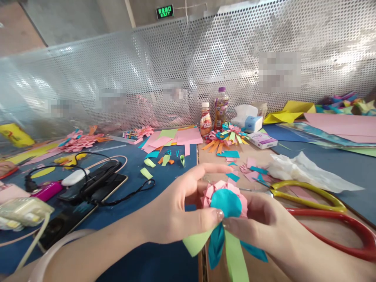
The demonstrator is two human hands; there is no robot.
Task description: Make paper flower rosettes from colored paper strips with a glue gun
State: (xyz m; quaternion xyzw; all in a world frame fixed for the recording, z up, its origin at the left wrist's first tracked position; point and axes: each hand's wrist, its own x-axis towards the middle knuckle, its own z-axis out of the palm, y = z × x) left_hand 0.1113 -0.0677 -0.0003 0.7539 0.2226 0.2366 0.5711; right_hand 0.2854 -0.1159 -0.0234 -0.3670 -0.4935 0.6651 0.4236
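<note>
Between my two hands is a paper flower (226, 201), with a round blue centre, a ring of folded pink pieces and green and blue strips hanging below. My left hand (182, 207) grips it from the left, thumb on the lower edge of the blue circle, index finger stretched out above. From the right, my right hand (261, 219) pinches the lower edge, its thumb close to the other thumb. The fingers behind the flower are partly hidden. Yellow-handled scissors (308, 196) and a red handle (346, 231) lie beside my right hand.
Pink and blue paper scraps (251, 174) are scattered behind the flower. Finished-looking paper flowers (232, 133), a juice bottle (221, 107) and a smaller bottle (205, 119) stand farther back. At left lie a phone (85, 203) and cables. Crumpled tissue (311, 172) lies at right.
</note>
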